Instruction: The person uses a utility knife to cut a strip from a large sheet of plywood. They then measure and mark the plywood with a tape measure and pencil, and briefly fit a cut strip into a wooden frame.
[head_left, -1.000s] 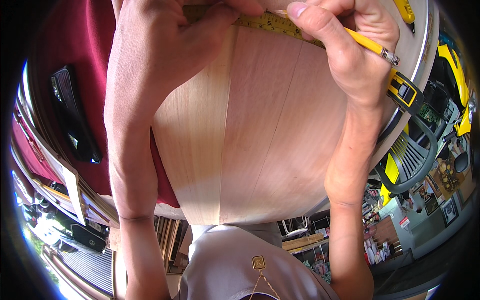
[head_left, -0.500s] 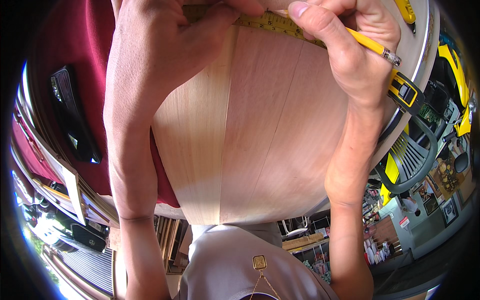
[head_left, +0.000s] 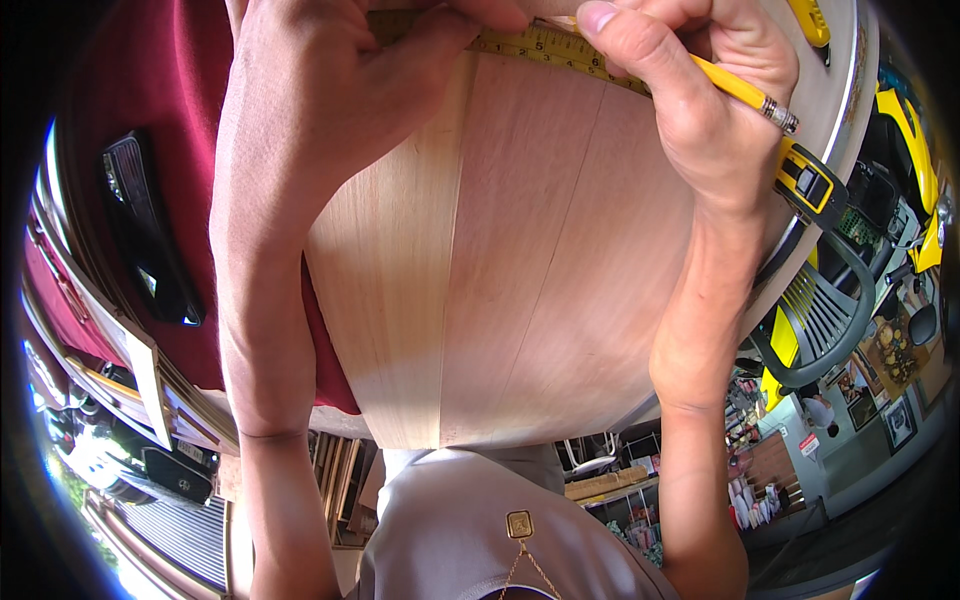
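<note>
At the top, my left hand [head_left: 320,90] is bent over a yellow measuring tape [head_left: 520,43], its thumb and fingers closed on the blade. The tape lies across a pale wooden board [head_left: 395,270] and a pinkish wood panel [head_left: 530,200] beside it. My right hand [head_left: 700,90] grips a yellow pencil [head_left: 735,82], point toward the left hand, its metal eraser end sticking out by the wrist. The pencil's tip is close to the tape's far edge, near the left fingertips. Whether the tip touches the wood I cannot tell.
Dark red cloth [head_left: 185,60] covers the left side, with a glossy black oblong object [head_left: 150,230] on it. Along the right edge lie a yellow cutter-like tool [head_left: 812,22] and a yellow-and-black tool [head_left: 810,183]. Farther right stands a dark chair [head_left: 820,310].
Both hands, the tape and the pencil stay almost in place. Only a very slight shift of my hands and the pencil shows.
</note>
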